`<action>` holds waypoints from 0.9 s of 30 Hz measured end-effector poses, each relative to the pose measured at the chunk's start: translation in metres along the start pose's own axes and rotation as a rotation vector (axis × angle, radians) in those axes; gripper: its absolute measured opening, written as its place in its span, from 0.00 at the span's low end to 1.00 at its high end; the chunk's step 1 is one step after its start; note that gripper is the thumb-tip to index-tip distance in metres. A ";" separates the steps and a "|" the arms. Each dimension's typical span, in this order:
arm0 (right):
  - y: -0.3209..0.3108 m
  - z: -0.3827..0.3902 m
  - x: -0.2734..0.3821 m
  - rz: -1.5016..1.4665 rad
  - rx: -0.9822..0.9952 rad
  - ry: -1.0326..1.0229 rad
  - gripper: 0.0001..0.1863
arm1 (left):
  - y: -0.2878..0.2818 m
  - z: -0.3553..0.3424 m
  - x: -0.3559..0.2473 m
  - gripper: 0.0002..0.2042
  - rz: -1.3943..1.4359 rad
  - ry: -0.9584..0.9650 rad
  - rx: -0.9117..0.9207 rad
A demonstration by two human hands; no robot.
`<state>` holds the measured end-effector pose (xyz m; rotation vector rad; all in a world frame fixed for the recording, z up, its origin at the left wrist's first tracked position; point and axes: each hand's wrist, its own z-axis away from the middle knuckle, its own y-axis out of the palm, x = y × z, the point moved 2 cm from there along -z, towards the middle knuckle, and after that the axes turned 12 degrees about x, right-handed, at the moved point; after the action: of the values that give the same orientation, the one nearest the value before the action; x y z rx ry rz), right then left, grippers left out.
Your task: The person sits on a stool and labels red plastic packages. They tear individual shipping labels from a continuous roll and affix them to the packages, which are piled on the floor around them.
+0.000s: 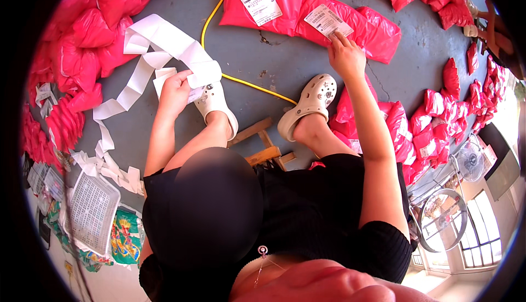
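Observation:
My left hand point(174, 91) is closed on a long strip of white label paper point(159, 36). The strip loops forward above the floor and trails back in folds to my left. My right hand point(346, 55) reaches forward, fingers stretched out, their tips on the near edge of a white printed label point(327, 20). That label lies on a pink plastic parcel point(378, 36). Just left of it, another pink parcel point(233, 12) bears a similar label point(258, 2).
Pink parcels point(82, 55) are heaped at left, and more point(433, 132) lie at right. A yellow cord point(246, 82) crosses the grey floor between my feet. A wooden stool point(263, 151) stands below me. A white plastic basket point(94, 211), fans point(442, 220) and another person's legs point(493, 28) are around.

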<state>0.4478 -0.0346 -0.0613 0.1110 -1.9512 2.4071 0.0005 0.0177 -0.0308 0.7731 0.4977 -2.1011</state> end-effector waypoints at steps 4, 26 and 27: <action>-0.038 -0.018 0.017 0.060 0.561 0.271 0.11 | 0.000 0.002 -0.004 0.13 0.003 -0.017 -0.007; 0.001 -0.088 -0.006 0.133 0.189 -0.461 0.32 | -0.011 0.014 -0.020 0.12 0.060 0.075 0.046; -0.012 -0.084 0.004 0.119 0.141 -0.396 0.31 | -0.004 0.011 -0.028 0.12 0.043 0.111 0.040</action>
<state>0.4419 0.0502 -0.0668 0.5290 -1.9739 2.7761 0.0069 0.0294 -0.0040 0.9196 0.4956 -2.0419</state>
